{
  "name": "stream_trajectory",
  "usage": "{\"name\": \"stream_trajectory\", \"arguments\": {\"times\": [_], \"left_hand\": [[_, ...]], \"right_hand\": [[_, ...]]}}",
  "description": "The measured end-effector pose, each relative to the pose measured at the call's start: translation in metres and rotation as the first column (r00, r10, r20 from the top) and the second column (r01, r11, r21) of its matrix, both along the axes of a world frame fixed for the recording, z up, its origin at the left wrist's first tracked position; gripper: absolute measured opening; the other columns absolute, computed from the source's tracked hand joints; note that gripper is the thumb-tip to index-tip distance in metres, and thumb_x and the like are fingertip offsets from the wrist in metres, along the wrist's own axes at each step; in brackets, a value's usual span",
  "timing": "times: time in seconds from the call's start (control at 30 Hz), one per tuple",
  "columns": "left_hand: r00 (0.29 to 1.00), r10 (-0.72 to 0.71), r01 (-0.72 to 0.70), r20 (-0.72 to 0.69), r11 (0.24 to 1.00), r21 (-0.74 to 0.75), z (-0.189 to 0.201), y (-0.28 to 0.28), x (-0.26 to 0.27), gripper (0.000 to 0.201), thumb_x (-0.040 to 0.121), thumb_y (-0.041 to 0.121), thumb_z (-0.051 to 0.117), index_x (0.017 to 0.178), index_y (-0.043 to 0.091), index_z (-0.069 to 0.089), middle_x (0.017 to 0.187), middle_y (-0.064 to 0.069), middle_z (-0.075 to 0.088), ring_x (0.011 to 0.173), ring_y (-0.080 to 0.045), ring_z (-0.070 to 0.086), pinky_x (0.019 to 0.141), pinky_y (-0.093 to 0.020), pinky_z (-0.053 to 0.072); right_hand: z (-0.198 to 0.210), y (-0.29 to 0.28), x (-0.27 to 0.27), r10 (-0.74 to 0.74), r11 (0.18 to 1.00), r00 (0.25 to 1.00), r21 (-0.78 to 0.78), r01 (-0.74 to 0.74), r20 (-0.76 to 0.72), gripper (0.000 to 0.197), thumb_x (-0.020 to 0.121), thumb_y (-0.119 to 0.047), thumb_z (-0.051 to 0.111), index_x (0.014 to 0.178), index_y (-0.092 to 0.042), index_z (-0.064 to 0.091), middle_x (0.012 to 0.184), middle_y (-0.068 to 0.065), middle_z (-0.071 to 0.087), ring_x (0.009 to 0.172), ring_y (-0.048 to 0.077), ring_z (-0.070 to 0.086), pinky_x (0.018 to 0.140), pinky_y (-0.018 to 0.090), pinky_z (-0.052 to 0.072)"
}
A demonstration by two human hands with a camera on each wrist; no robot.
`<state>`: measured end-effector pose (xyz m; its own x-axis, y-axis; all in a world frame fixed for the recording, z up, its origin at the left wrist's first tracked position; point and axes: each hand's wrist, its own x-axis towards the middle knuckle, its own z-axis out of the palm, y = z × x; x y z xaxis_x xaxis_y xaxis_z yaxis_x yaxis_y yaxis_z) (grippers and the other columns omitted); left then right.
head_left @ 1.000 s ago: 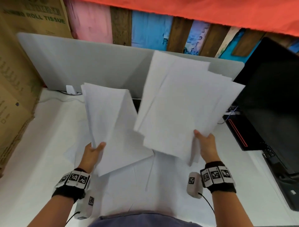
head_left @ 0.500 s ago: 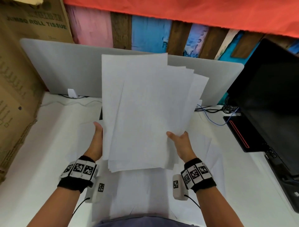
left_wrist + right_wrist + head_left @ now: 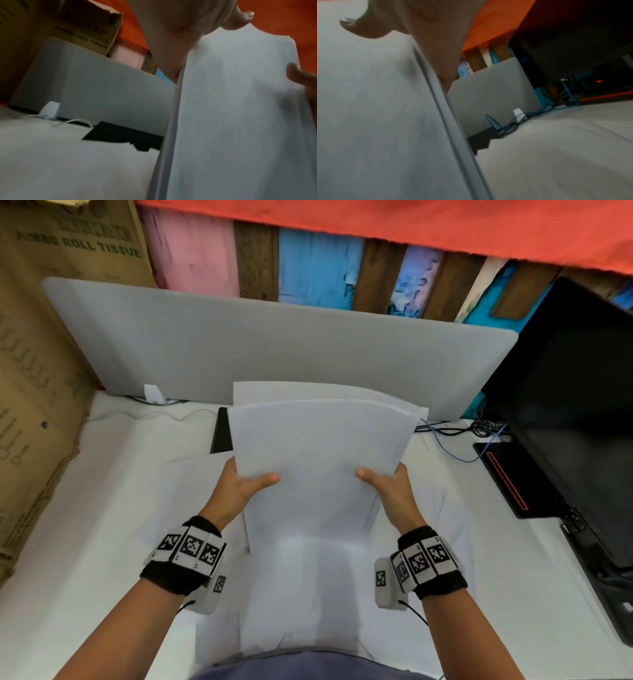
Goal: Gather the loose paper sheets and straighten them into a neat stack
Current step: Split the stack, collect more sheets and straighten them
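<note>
One bundle of white paper sheets (image 3: 318, 453) stands nearly upright over the white table, its top bowing away from me. My left hand (image 3: 245, 486) grips its left edge, thumb on the near face. My right hand (image 3: 387, 486) grips its right edge the same way. The sheets' top edges are uneven, one sheet standing higher at the back. In the left wrist view the paper bundle (image 3: 240, 121) shows edge-on with my thumb (image 3: 240, 20) over it. The right wrist view shows the paper's right edge (image 3: 447, 121) under my palm. More loose sheets (image 3: 308, 594) lie flat on the table below.
A grey divider panel (image 3: 274, 350) stands behind the paper. A large cardboard box (image 3: 37, 371) fills the left side. A black monitor (image 3: 565, 412) and keyboard (image 3: 603, 577) stand at the right, with cables (image 3: 459, 436) near the divider. A black flat object (image 3: 222, 433) lies behind the sheets.
The two bundles held apart a second ago have come together into one. Both hands have dropped it lower and now hold its side edges, with the sheets' edges closer together.
</note>
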<state>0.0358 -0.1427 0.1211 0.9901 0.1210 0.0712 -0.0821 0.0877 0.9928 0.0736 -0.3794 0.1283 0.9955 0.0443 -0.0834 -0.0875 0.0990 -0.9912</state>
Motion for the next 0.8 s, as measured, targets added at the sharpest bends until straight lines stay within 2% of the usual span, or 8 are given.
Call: {"name": "stream_trajectory", "arguments": {"times": [0.1, 0.2, 0.33, 0.43, 0.53, 0.63, 0.73, 0.8], "left_hand": [[0.990, 0.097, -0.093, 0.100, 0.995, -0.041, 0.025, -0.011, 0.006, 0.078, 0.033, 0.071, 0.078, 0.093, 0.024, 0.057, 0.077, 0.025, 0.071, 0.076, 0.006, 0.066, 0.064, -0.010, 0.050], [0.915, 0.296, -0.295, 0.274, 0.954, -0.047, 0.061, -0.020, 0.011, 0.047, 0.064, 0.056, 0.067, 0.092, 0.020, 0.058, 0.077, 0.017, 0.068, 0.073, 0.007, 0.061, 0.068, -0.010, 0.046], [0.820, 0.473, -0.462, 0.321, 0.879, -0.117, 0.092, -0.031, 0.020, 0.014, 0.080, 0.036, 0.061, 0.090, 0.027, 0.058, 0.066, 0.000, 0.056, 0.069, -0.011, 0.054, 0.073, -0.019, 0.041], [0.801, 0.515, -0.514, 0.305, 0.853, -0.092, 0.090, -0.037, 0.021, 0.032, 0.079, 0.010, 0.061, 0.103, 0.028, 0.050, 0.063, 0.007, 0.060, 0.073, -0.010, 0.059, 0.092, -0.031, 0.044], [0.791, 0.535, -0.533, 0.295, 0.841, -0.096, 0.081, -0.039, 0.019, 0.045, 0.077, 0.004, 0.055, 0.115, 0.025, 0.042, 0.087, 0.007, 0.065, 0.078, -0.009, 0.054, 0.078, -0.034, 0.043], [0.776, 0.533, -0.516, 0.337, 0.844, -0.147, 0.075, -0.031, 0.018, 0.040, 0.083, 0.007, 0.053, 0.119, 0.018, 0.040, 0.094, 0.006, 0.062, 0.084, -0.003, 0.054, 0.078, -0.019, 0.040], [0.813, 0.422, -0.440, 0.401, 0.896, -0.051, 0.057, -0.021, 0.011, 0.039, 0.085, 0.022, 0.054, 0.120, 0.016, 0.039, 0.103, 0.008, 0.057, 0.097, 0.009, 0.054, 0.090, -0.009, 0.037], [0.901, 0.336, -0.359, 0.273, 0.933, 0.037, 0.027, -0.021, 0.004, 0.039, 0.082, 0.020, 0.063, 0.116, 0.020, 0.042, 0.108, 0.008, 0.055, 0.094, 0.016, 0.055, 0.086, -0.007, 0.043]], "right_hand": [[0.023, 0.010, 0.000, -0.096, 0.993, 0.993, 0.073, 0.090, 0.076, 0.081, 0.036, -0.053, 0.086, 0.102, -0.014, 0.060, 0.091, -0.003, 0.071, 0.082, 0.012, 0.068, 0.069, 0.025, 0.054], [0.057, 0.014, 0.003, -0.220, 0.966, 0.957, 0.180, 0.187, 0.187, 0.033, 0.073, -0.052, 0.067, 0.082, -0.021, 0.064, 0.072, -0.010, 0.068, 0.076, 0.007, 0.065, 0.071, 0.025, 0.050], [0.078, 0.021, 0.008, -0.368, 0.929, 0.897, 0.139, 0.343, 0.244, 0.020, 0.089, -0.028, 0.055, 0.075, -0.022, 0.068, 0.077, -0.016, 0.063, 0.089, 0.001, 0.058, 0.086, 0.021, 0.041], [0.075, 0.024, 0.009, -0.374, 0.927, 0.891, 0.127, 0.353, 0.257, 0.014, 0.080, -0.015, 0.057, 0.073, -0.022, 0.067, 0.079, -0.007, 0.061, 0.084, 0.012, 0.058, 0.079, 0.022, 0.044], [0.075, 0.025, 0.007, -0.346, 0.938, 0.896, 0.091, 0.334, 0.279, 0.009, 0.074, -0.023, 0.062, 0.070, -0.029, 0.068, 0.083, -0.004, 0.065, 0.095, 0.026, 0.062, 0.086, 0.037, 0.047], [0.073, 0.018, 0.008, -0.300, 0.953, 0.906, 0.061, 0.296, 0.298, 0.006, 0.070, -0.035, 0.068, 0.076, -0.032, 0.069, 0.093, 0.000, 0.067, 0.098, 0.027, 0.061, 0.089, 0.039, 0.048], [0.063, 0.003, 0.008, -0.137, 0.990, 0.952, 0.023, 0.136, 0.273, 0.018, 0.072, -0.025, 0.070, 0.089, -0.032, 0.065, 0.084, -0.012, 0.068, 0.081, 0.009, 0.063, 0.074, 0.021, 0.051], [0.038, -0.002, 0.004, -0.047, 0.998, 0.984, -0.028, 0.053, 0.170, 0.024, 0.075, -0.004, 0.070, 0.088, -0.023, 0.064, 0.072, -0.016, 0.071, 0.070, 0.000, 0.066, 0.069, 0.021, 0.052]]}}
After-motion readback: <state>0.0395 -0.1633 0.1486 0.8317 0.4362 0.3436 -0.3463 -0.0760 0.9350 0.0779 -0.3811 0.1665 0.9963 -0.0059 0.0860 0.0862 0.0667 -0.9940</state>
